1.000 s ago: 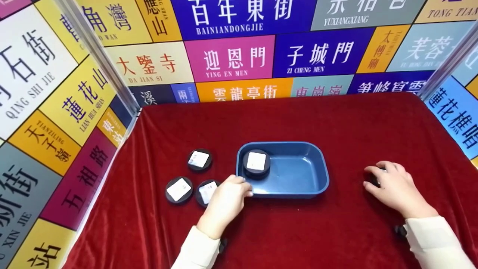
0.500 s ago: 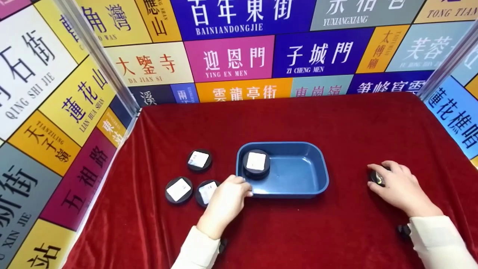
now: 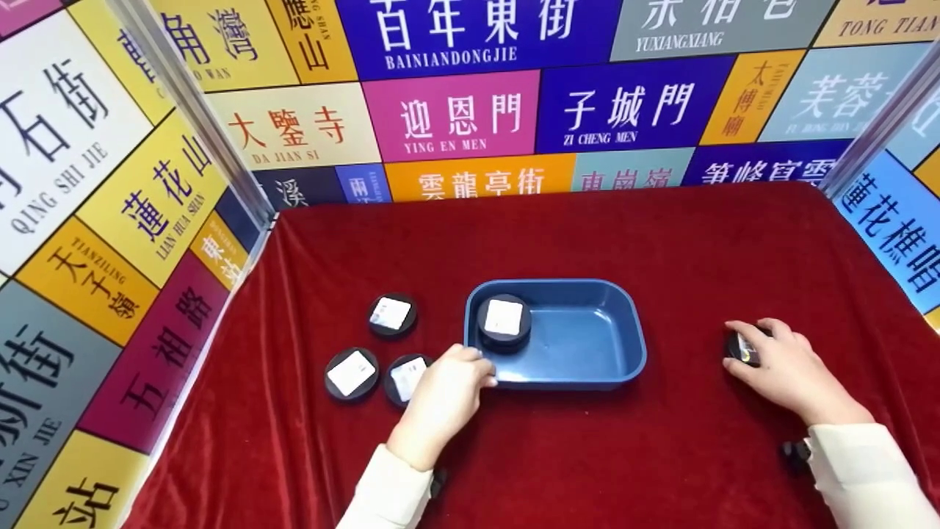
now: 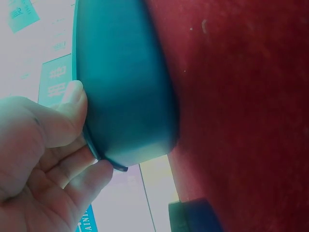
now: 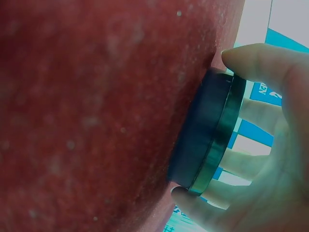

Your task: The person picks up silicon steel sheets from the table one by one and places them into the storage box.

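Observation:
A blue rectangular bin [image 3: 576, 343] stands on red cloth in the middle of the head view. My left hand [image 3: 446, 393] pinches its near-left corner, thumb and fingers on either side of the rim; the left wrist view shows the outer wall [image 4: 125, 82] close up. To the right of the bin, my right hand [image 3: 789, 375] holds a black, flat, round lidded case [image 5: 208, 130] resting on the cloth. Thumb and a finger span opposite edges of the case, as the right wrist view shows. Its top is partly hidden by the hand in the head view.
Inside the bin, at its left end, sits a black round case with a white label [image 3: 504, 319]. Three similar labelled cases lie left of the bin, including a far one [image 3: 392, 315] and a left one [image 3: 352, 374]. Printed sign panels [image 3: 452, 114] wall off the back and sides.
My right hand has shifted slightly right, and more of the black case shows between its thumb and fingers. The left hand and the bin have stayed in place.

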`<state>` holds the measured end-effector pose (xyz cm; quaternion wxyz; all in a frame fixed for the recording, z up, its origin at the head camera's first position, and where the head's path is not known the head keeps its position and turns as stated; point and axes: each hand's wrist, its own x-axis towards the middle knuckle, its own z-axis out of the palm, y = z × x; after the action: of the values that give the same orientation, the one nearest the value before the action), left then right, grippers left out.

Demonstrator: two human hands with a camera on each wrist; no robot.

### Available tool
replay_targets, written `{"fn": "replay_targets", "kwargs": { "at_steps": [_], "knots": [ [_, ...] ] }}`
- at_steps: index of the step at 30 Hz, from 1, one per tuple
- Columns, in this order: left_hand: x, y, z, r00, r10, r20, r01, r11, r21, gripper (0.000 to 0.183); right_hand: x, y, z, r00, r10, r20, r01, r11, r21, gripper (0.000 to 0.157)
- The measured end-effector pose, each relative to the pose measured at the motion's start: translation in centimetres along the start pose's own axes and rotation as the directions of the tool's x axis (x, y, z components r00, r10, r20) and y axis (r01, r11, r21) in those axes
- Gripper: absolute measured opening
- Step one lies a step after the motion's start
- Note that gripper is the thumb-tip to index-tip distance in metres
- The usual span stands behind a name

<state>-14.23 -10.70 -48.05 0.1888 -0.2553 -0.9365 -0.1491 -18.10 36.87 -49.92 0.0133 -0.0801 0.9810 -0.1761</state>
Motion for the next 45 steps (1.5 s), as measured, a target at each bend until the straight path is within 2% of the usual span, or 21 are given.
{"fn": "replay_targets", "kwargs": {
  "at_steps": [8,20,35,45],
  "knots": [
    [0.03,0.00,0.04,1.000,0.002,-0.001,-0.002,1.000,0.006,0.014,0.04,-0.07,-0.09,1.000,0.011,0.020,-0.012,1.000,0.023,0.061],
    [0.06,-0.12,0.20,1.000,0.017,-0.010,-0.017,1.000,0.002,0.013,-0.09,0.12,-0.14,0.999,-0.020,-0.033,0.020,1.000,0.024,0.058],
    [0.06,-0.07,0.08,1.000,0.010,-0.004,-0.010,1.000,0.000,0.012,-0.08,-0.01,-0.20,0.999,-0.017,-0.042,0.018,0.999,0.035,0.057],
    [-0.02,-0.05,0.09,1.000,0.008,-0.007,-0.008,1.000,-0.010,0.013,-0.11,-0.04,-0.10,0.995,-0.046,-0.090,0.049,0.998,0.028,0.055]
  ]
}}
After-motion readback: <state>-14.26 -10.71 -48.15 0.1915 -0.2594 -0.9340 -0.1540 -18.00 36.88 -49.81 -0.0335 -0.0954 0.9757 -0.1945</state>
